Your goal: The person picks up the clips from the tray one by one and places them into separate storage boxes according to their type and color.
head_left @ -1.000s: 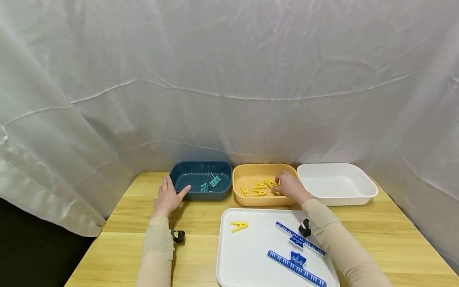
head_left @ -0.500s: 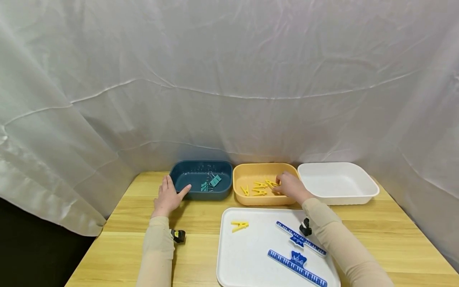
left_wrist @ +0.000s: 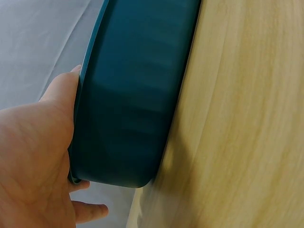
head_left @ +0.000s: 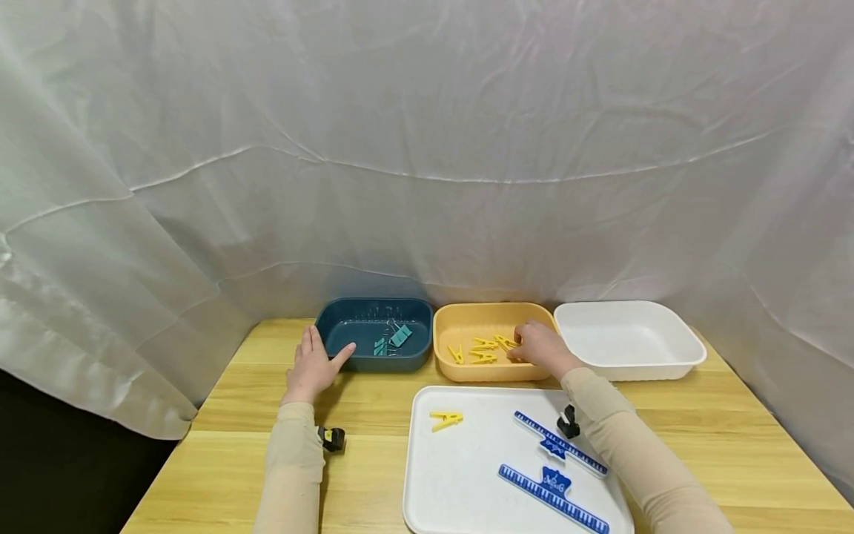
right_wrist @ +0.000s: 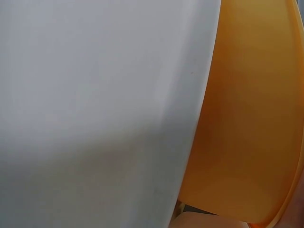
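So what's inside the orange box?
At least four yellow clips lie inside the orange box. The right grip covers its right side, so I can't see beneath there.

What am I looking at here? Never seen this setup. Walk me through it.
No robot here: it's a person's two bare hands, with sleeves down to the wrists. The wide picture comes from a camera on the head, looking forward and down; the other two come from a camera on each wrist.

On the wooden table three bins stand in a row: dark teal with teal binder clips, orange with yellow clips, and white. In front, a white tray bears one more yellow clip and two blue piano-key clips.

The left hand rests on the teal bin's rim. The right hand reaches into the orange bin beside the clips; whether it pinches one, I can't tell.
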`<state>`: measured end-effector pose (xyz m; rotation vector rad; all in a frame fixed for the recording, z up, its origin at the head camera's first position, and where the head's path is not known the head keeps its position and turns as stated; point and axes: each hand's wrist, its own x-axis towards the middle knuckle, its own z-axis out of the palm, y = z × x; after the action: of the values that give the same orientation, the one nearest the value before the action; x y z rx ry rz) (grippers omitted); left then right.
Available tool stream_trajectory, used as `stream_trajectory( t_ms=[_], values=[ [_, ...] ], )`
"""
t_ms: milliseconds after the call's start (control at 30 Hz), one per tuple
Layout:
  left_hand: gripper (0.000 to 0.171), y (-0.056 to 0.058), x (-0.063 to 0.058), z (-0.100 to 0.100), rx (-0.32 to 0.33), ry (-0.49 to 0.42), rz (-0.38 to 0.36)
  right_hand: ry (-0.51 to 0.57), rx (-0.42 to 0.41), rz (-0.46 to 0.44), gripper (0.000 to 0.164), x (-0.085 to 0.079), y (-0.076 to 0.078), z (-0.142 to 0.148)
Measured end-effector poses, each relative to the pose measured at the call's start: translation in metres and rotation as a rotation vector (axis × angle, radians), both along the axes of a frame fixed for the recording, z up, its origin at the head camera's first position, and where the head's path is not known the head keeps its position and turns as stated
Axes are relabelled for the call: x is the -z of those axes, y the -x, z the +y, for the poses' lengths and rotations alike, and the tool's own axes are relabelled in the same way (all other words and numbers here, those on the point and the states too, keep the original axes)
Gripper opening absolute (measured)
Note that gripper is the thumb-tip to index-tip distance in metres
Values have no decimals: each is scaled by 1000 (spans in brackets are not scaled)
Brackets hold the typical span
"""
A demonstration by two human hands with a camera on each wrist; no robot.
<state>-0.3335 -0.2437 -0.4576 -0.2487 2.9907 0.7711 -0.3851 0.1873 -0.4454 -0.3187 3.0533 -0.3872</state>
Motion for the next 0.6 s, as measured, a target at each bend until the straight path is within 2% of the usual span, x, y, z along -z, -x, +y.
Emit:
stream_trajectory(
  t_ms=[600],
  values=[
    [107, -1, -1, 2, -10, -3, 2, 5, 20, -20, 29, 1, 0, 0]
  ],
)
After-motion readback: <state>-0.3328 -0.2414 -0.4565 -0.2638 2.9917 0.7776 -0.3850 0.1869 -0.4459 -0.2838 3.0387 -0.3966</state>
